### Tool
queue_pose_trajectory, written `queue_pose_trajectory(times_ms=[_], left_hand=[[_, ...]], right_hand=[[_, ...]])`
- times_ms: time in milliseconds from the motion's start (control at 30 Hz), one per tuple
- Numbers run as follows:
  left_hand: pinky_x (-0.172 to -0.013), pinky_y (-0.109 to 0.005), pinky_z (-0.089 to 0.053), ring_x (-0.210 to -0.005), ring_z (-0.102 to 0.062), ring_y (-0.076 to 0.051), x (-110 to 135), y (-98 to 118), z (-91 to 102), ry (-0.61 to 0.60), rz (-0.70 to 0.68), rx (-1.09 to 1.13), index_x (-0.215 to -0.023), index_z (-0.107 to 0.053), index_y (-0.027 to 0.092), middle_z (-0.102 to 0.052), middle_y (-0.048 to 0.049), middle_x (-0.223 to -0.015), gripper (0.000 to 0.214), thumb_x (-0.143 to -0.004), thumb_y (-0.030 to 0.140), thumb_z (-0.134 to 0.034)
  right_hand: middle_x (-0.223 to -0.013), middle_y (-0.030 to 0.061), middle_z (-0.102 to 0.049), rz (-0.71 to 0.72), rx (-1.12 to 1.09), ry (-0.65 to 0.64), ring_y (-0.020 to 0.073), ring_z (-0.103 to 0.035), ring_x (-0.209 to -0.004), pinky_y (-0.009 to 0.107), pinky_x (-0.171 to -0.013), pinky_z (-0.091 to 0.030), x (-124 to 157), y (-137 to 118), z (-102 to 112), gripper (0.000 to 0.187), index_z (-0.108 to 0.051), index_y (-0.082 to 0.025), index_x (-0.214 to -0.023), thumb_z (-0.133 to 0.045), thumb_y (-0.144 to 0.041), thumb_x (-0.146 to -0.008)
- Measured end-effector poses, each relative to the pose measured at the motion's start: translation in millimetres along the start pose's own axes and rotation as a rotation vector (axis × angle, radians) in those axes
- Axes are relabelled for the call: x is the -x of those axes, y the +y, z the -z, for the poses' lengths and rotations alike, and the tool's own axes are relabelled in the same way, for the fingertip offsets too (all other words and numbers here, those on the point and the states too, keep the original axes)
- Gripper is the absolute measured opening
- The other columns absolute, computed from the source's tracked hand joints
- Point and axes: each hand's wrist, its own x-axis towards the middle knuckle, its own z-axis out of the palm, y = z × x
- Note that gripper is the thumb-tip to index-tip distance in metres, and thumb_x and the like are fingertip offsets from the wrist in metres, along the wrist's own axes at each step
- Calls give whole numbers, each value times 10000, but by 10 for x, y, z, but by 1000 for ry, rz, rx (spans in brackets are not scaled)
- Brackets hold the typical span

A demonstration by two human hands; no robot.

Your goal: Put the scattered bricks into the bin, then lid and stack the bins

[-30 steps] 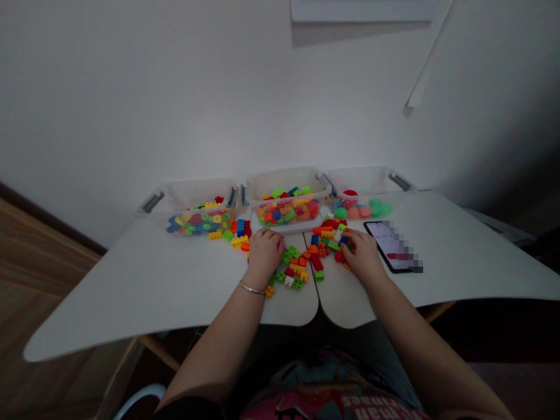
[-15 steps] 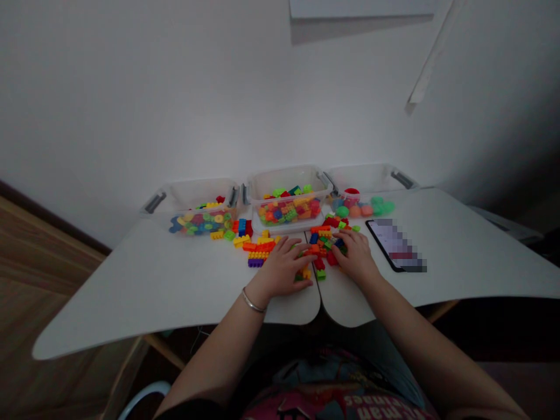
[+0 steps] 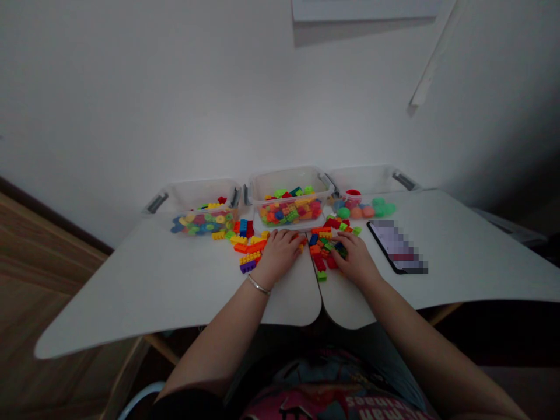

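Palm down, my left hand (image 3: pixel 279 255) lies over loose toy building bricks, its fingers stretched forward; what is under them is mostly hidden. Orange bricks (image 3: pixel 241 248), a yellow brick (image 3: pixel 249 258) and a purple brick (image 3: pixel 248 267) sit along its left side. My right hand (image 3: pixel 356 258) rests at the right edge of a second cluster, thumb and fingers apart around dark blue and green bricks. Between the hands are a blue brick (image 3: pixel 314 240), a red brick (image 3: pixel 319 262) and, nearest me, a lime green brick (image 3: pixel 322 276).
Three clear bins stand along the wall: a left bin (image 3: pixel 192 189) and a middle bin (image 3: pixel 291 175) with colourful pieces, and a right bin (image 3: pixel 371 175) with round pieces and a red cup. A phone (image 3: pixel 394 248) lies right of my right hand. A seam divides the white table (image 3: pixel 153 291).
My left hand has shifted forward and slightly left, its fingers closer together, and bricks beside it have slid left. My right hand has hardly moved.
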Motion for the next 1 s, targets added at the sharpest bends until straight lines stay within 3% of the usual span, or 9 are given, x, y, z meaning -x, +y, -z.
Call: queue_pose_trajectory(times_ms=[133,233,333,400,533,667,833,1000], left_hand=[[-1039,-465,-408,-1176,-513,-254,9,-22,144,85,-2,34,-1233,-604,239,-605,-70,-1285,348,-889,270,-558],[-1105,-567,-302,-1210,-486,-297,67,-52,248,180,101,-39,-1120,-665,244,-637,-72,-1231,265,-885,266,-546],[-1124,-652,-191,-1190,-494,-321,136,-109,243,229,245,-82,-1038,-691,247,-676,-76,-1132,216,-877,281,-551],[-1121,-657,-192,-1168,-507,-318,168,-151,193,200,262,-62,-1048,-691,257,-687,-68,-1102,225,-867,305,-569],[-1097,-620,-274,-1170,-508,-307,187,-208,108,142,247,-12,-1090,-683,255,-676,-59,-1156,261,-859,319,-581],[-1006,-491,-427,-1122,-539,-263,181,-226,99,121,246,33,-1066,-693,223,-667,-75,-1170,247,-877,298,-553],[-988,-447,-453,-1113,-543,-252,188,-219,107,133,243,37,-1047,-700,215,-669,-73,-1151,233,-873,270,-556],[-986,-447,-459,-1108,-545,-255,187,-215,107,132,246,33,-1048,-702,209,-672,-73,-1150,234,-860,252,-571]], right_hand=[[-1218,132,-620,66,59,-3,305,-548,-1123,503,-999,-446,-26,-100,69,311,-680,-189,-1087,-595,-330,-823],[-1235,111,-623,153,58,-69,292,-544,-1138,492,-999,-446,-72,-224,91,307,-682,-211,-1109,-583,-290,-829],[-1225,84,-640,243,22,-195,269,-548,-1143,477,-1000,-451,-127,-326,51,354,-669,-231,-1161,-536,-205,-834],[-1219,91,-646,253,16,-238,264,-549,-1141,474,-1011,-446,-163,-368,6,379,-658,-216,-1192,-518,-193,-841],[-1204,120,-646,206,38,-266,271,-555,-1117,472,-1004,-451,-223,-397,-49,349,-672,-170,-1166,-536,-229,-851],[-1160,110,-661,228,60,-275,261,-563,-1075,454,-987,-451,-260,-405,-43,274,-695,-172,-1082,-546,-223,-857],[-1050,107,-687,284,105,-268,263,-578,-1010,437,-944,-455,-300,-442,-34,201,-692,-170,-999,-574,-211,-842],[-1036,103,-698,266,15,-247,264,-603,-997,453,-924,-464,-337,-499,-60,188,-679,-192,-1000,-604,-230,-832]])
